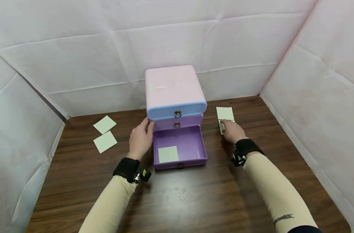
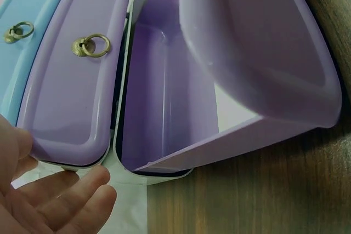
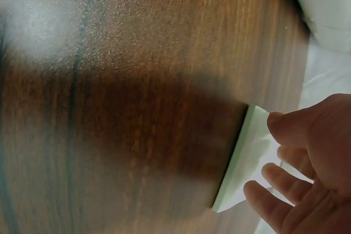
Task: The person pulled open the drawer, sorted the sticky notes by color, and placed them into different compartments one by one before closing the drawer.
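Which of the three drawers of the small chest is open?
The bottom drawer, the purple one, is pulled out, with a pale green note pad lying in it. The blue top drawer and purple middle drawer are shut.

Beige sleeves (image 1: 270, 187), black wrist straps (image 1: 126, 167) carrying small cameras, dark forearm mark (image 1: 283, 218).

Open bottom drawer (image 1: 179, 147) blocks centre; bare table (image 1: 194, 200) in front (near edge) free.

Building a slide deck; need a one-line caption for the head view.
Left hand steadies a pastel drawer chest, bottom drawer open; right hand touches a pale pad.
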